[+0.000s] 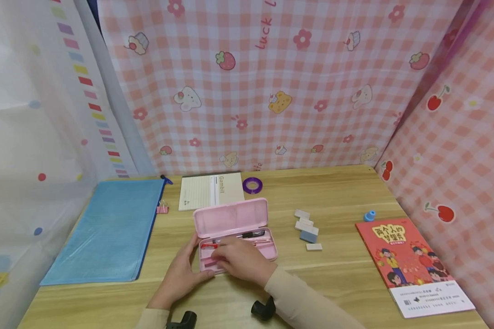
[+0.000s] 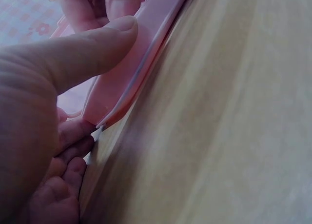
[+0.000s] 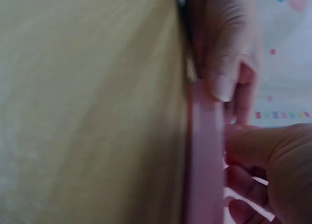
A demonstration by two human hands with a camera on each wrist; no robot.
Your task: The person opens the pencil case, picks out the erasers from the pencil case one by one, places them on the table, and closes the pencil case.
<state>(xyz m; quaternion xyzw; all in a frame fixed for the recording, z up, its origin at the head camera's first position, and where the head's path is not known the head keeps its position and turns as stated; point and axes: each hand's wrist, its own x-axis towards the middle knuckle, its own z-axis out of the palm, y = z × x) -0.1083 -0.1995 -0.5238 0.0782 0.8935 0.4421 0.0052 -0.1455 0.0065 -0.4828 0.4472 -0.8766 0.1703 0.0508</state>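
Note:
An opened pink pencil case (image 1: 230,219) lies on the wooden table with its lid tilted back. My left hand (image 1: 181,274) grips its left end; in the left wrist view the thumb lies along the front wall of the case (image 2: 122,82) and the fingers go round the corner. My right hand (image 1: 247,260) reaches inside with bent fingers, beside a red pen (image 1: 207,246). A black pen (image 1: 253,234) lies along the back of the tray. In the right wrist view the fingers dip behind the case wall (image 3: 207,160), and I cannot tell whether they hold anything.
Several erasers (image 1: 306,226) lie right of the case. Behind it are a notebook (image 1: 195,192) and purple tape roll (image 1: 253,185). At left are a blue folder (image 1: 107,228) and pink binder clip (image 1: 162,209); at right, a red book (image 1: 403,251) and small blue object (image 1: 369,216).

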